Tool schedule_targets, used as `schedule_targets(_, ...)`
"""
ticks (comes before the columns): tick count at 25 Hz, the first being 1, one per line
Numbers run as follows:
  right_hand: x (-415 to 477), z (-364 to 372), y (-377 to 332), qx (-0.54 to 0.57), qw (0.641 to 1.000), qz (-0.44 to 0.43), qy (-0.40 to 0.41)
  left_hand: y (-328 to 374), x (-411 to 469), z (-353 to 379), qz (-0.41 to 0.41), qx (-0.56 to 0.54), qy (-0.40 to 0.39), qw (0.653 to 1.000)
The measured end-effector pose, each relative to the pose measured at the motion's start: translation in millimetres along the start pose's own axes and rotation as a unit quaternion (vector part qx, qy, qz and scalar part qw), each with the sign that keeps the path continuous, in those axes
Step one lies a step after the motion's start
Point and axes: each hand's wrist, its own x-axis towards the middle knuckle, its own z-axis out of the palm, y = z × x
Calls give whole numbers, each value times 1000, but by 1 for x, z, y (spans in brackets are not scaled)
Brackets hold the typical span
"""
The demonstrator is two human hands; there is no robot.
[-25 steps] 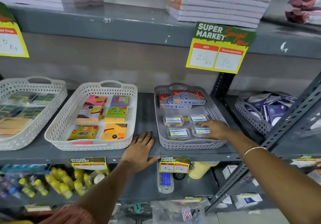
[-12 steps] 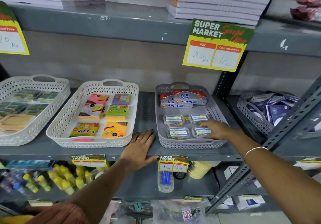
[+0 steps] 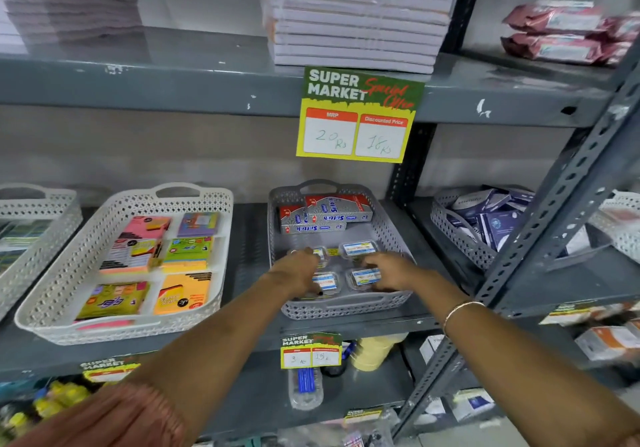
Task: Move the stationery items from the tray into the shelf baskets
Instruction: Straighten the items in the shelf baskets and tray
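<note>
A grey perforated basket (image 3: 346, 309) stands on the middle shelf. At its back lie red-and-silver Softek boxes (image 3: 325, 216); at its front lie several small clear plastic boxes with blue labels. My left hand (image 3: 298, 271) reaches into the basket over the two left boxes, with the thumb at the near edge of the front-left box (image 3: 327, 282). My right hand (image 3: 389, 271) has fingers and thumb around the front-right box (image 3: 363, 277). The back-right box (image 3: 358, 249) lies untouched. All the boxes rest on the basket floor.
A white basket (image 3: 221, 256) of sticky-note pads stands to the left, and another white basket (image 3: 62, 218) at the far left. A grey basket (image 3: 460, 238) of dark blue packs is to the right, behind a slanted metal upright (image 3: 554, 204). A price sign (image 3: 356, 117) hangs above.
My left hand has left the shelf edge between the baskets and moved right into the grey basket, onto the left small boxes. My right hand stays on the front-right box. The camera moved closer.
</note>
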Motion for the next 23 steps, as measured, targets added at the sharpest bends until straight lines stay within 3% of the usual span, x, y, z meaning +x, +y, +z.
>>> schedule_targets(4,0,1,2,24,1000,-3,5,0,7,14,-3,73,17,997)
schedule_targets(19,2,-1,2,21,1000,-2,-9,-8,6,17,7,31,25,999)
schedule_targets(21,4,-5,-1,-26,1000,0,-16,-9,-3,10,11,15,49,999)
schedule_targets(23,5,-19,-8,-62,998,-2,-30,-14,-14,-3,17,-13,122,992)
